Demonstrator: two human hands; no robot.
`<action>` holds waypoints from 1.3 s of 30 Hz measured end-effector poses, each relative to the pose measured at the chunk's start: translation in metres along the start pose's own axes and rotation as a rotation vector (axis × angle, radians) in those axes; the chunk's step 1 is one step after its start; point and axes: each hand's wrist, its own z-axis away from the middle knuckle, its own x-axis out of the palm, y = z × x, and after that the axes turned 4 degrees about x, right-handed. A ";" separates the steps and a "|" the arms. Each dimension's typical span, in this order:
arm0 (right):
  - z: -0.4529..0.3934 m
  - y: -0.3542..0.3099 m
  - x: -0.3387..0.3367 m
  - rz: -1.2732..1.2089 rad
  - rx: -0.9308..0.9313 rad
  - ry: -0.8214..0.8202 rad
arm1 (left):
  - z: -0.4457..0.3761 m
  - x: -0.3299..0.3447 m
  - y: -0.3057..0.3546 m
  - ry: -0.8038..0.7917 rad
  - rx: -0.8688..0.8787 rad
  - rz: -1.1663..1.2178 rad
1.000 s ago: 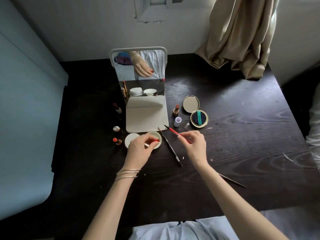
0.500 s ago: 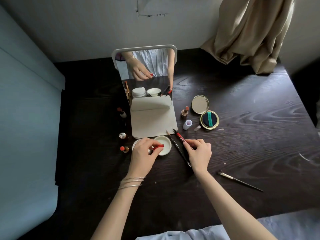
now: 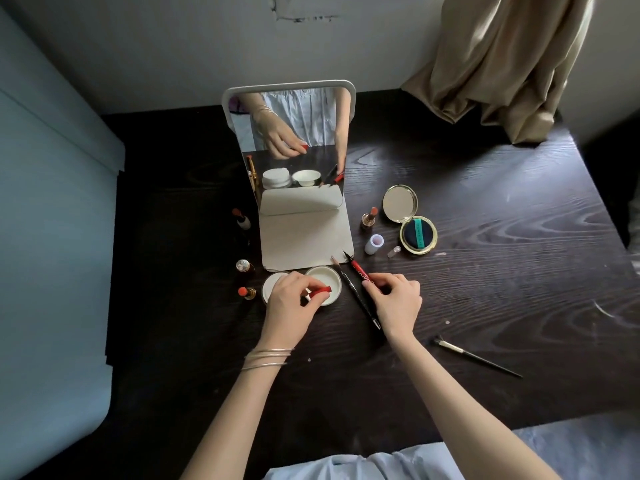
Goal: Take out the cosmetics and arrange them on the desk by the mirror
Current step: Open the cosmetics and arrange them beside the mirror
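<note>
Left hand (image 3: 292,303) pinching red cap (image 3: 320,291), right hand (image 3: 394,299) gripping red pen (image 3: 360,271)

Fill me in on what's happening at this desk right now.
A person is laying out cosmetics on a dark wooden desk in front of a standing mirror. The left hand pinches a small red cap above an open white jar, while the right hand holds a red liner pen beside a black pencil. Lipsticks stand on both sides of the mirror, an open gold compact lies to its right, and a makeup brush lies apart, nearer the person.
</note>
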 end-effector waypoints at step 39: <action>-0.027 0.007 -0.063 -0.431 -0.123 -0.171 | -0.046 0.066 0.053 -0.174 0.026 0.136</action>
